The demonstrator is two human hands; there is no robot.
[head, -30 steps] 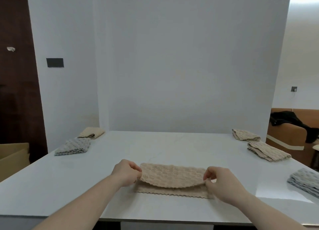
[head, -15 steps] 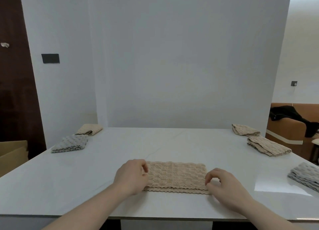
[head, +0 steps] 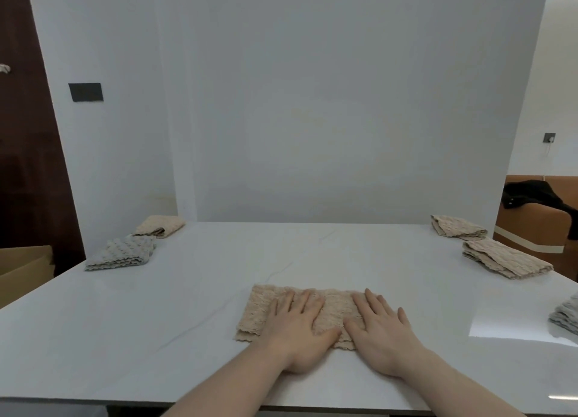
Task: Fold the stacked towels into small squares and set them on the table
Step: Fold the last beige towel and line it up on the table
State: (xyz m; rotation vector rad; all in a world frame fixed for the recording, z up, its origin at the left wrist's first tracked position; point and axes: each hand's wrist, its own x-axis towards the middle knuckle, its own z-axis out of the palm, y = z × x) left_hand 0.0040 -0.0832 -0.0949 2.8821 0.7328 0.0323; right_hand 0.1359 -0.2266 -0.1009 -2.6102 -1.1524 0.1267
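Currently, the left hand (head: 297, 326) and right hand (head: 380, 329) are lying flat, fingers straight, gripping nothing, pressing the half-folded beige towel (head: 255, 315) onto the counter (head: 156, 307); next, 1 crosswise fold is probably needed.

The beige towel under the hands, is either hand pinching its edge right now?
No, the left hand and right hand lie flat with straight fingers on the beige towel.

beige towel (head: 256, 315) under my fingers (head: 308, 302): nubby waffle cloth, matt, scalloped edge. bench (head: 156, 307): smooth white stone look, faint grey veins, glossy, window glare at right. grey towel (head: 122, 254): same bumpy cloth. cardboard box (head: 22, 269): matt. wall (head: 312, 103): matt white.
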